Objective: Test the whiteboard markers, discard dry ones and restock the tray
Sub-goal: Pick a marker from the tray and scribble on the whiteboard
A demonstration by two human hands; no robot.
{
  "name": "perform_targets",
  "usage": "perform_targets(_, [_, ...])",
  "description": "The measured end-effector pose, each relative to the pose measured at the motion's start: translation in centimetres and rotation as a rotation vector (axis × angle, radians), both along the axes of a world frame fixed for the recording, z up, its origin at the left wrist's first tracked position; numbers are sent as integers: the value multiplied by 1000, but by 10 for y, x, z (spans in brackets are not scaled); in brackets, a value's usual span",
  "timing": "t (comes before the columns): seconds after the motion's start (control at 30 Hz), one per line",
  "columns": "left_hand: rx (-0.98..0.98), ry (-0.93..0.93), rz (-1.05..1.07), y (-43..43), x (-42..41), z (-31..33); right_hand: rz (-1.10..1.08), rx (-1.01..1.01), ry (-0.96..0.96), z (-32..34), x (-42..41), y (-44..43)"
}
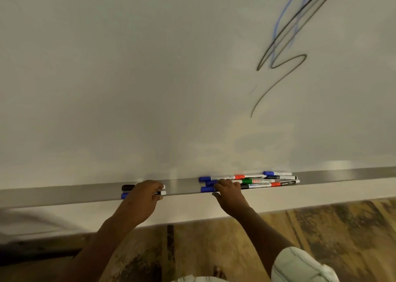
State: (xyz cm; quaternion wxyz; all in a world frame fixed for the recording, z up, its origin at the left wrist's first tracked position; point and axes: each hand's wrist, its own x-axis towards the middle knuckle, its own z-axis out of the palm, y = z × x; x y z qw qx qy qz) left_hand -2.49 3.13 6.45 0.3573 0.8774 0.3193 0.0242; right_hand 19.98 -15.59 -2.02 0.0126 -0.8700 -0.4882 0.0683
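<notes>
Scribbles (285, 46) in blue and black mark the whiteboard (128, 67), so testing seems under way, not finished. The left hand (141, 198) grips two markers (128, 187) on the tray (64, 193). The right hand (230, 193) rests on the pile (263, 181), and I cannot tell whether it grips anything.

About eleven markers (257, 181), one tray (64, 193)

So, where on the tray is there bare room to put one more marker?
Three bare stretches of tray: left of the two markers that the left hand holds, the gap between both hands, and right of the marker pile. Crowded at the pile, where the right hand reaches.
</notes>
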Motion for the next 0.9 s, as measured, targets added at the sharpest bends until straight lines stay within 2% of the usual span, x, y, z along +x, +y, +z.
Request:
perform_targets(0.17, [-5, -6, -56, -16, 20, 10, 50, -92, 2, 4, 8, 10])
perform_targets(0.3, [16, 11, -95, -26, 33, 15, 65, -176, -74, 4, 11, 15])
perform_targets(0.53, [124, 9, -131, -49, 54, 21, 92, -176, -87, 17, 13, 8])
perform_targets(0.6, [153, 10, -126, -56, 61, 26, 128, -99, -44, 36, 11, 5])
perform_targets(0.67, [203, 30, -135, -64, 72, 38, 198, 85, -7, 60, 8, 1])
perform_targets(0.8, [275, 63, -306, -83, 97, 77, 325, 332, 160, 130, -6, -16])
perform_targets(0.87, [211, 97, -376, -92, 114, 102, 286, 453, 293, 165, -6, -29])
perform_targets(0.9, [223, 166, -414, -97, 122, 113, 196, 493, 403, 181, -5, -35])
